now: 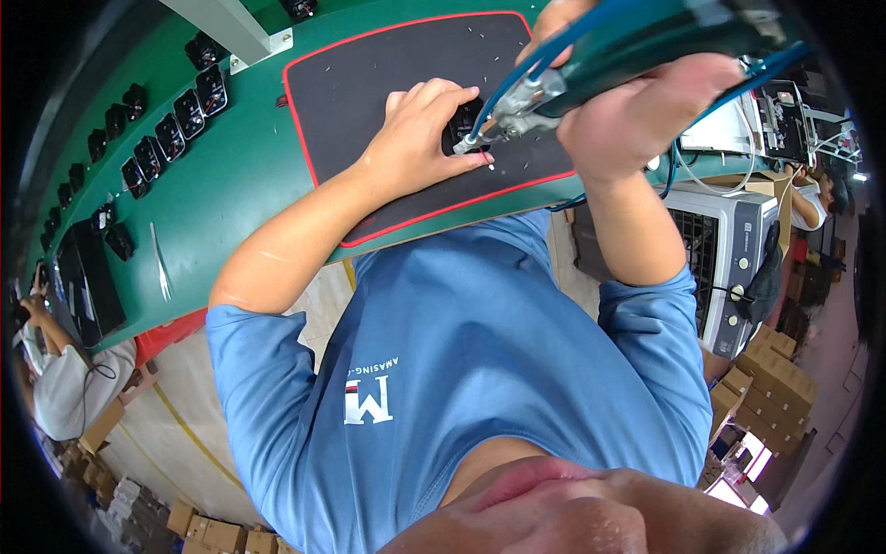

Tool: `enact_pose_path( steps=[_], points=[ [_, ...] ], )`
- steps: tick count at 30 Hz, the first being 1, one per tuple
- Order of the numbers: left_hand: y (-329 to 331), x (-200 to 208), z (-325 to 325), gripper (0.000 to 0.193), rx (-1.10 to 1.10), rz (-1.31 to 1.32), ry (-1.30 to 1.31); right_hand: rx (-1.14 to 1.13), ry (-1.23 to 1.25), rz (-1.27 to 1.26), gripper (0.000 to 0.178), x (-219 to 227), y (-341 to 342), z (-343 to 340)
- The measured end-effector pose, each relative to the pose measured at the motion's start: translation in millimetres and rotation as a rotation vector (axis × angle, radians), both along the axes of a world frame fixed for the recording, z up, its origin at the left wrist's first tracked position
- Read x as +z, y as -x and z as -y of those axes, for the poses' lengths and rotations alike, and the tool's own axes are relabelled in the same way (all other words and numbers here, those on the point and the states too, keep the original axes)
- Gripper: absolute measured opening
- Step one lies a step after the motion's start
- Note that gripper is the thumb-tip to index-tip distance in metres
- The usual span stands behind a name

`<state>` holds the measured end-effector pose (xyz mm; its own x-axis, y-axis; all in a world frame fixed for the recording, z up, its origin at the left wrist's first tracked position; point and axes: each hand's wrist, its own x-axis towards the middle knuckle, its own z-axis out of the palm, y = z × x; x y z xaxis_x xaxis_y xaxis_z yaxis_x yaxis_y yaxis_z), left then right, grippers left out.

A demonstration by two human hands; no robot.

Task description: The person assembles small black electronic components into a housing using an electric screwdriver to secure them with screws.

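Note:
My left hand (417, 137) rests on the dark mat (355, 92) with its red border, its thumb and fingers curled around a small black part (460, 127). Gripped in my right hand (620, 127) is a dark green power screwdriver (637, 57) with a metal nose and blue hoses. The tool is tilted, and its nose comes down at the black part between my left thumb and forefinger. Whether the tip touches the part I cannot tell. Small light bits lie scattered on the mat, some close to my left thumb.
Several black housings (170, 137) stand in rows on the green table (231, 175) at the left. A grey metal post (231, 28) rises at the back. Below right stands a grey-white machine (738, 258). Other people (78, 383) sit at the far left and far right.

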<state>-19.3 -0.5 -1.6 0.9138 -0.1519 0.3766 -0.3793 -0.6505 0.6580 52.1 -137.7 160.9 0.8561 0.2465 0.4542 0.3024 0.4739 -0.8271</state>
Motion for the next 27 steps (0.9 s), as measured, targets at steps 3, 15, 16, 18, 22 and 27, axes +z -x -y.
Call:
enact_pose_path(
  steps=[3, 15, 16, 18, 22, 27],
  points=[
    [2, 0, 0, 0.077, -0.020, -0.005, 0.004, 0.104, -0.161, 0.161, 0.101, 39, 4, -2],
    [2, 1, 3, 0.070, -0.006, 0.046, 0.004, -0.011, -0.004, 0.166, 0.102, -17, -2, -11],
    [2, 2, 3, 0.068, -0.008, 0.052, 0.014, -0.010, -0.009, 0.169, 0.103, -17, -2, -10],
    [3, 3, 3, 0.068, -0.004, 0.039, 0.014, -0.009, -0.015, 0.170, 0.104, -19, -2, -10],
    [2, 1, 2, 0.066, 0.004, 0.026, -0.002, -0.045, 0.005, 0.142, 0.104, -22, -1, -12],
    [-1, 1, -1, 0.066, -0.028, 0.019, 0.019, 0.005, -0.060, 0.137, 0.102, -38, -4, -10]
  ],
)
